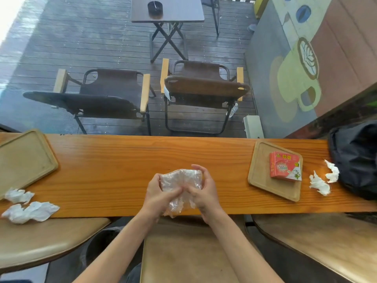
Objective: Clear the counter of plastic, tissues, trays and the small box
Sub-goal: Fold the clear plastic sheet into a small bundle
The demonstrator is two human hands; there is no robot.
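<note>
Both hands meet at the centre of the frame, the left hand (pixel 158 194) and right hand (pixel 204 193) clamped on a sheet of clear plastic (pixel 180 184) over the wooden counter (pixel 122 160), apparently bunching it small so it carries off in one go. Crumpled tissues lie at lower left (pixel 30 212) and at right (pixel 319 183), with one tray (pixel 22 160) at the left edge. At right, a second tray (pixel 259 174) bears the small box (pixel 285 166), so lifting that tray would likely take both.

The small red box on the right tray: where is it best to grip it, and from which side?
Grip the small red box across its two long side edges, coming from above. It lies flat on the wooden tray, its broad face up, with free space around it, so fingers can likely close on both sides.
</note>
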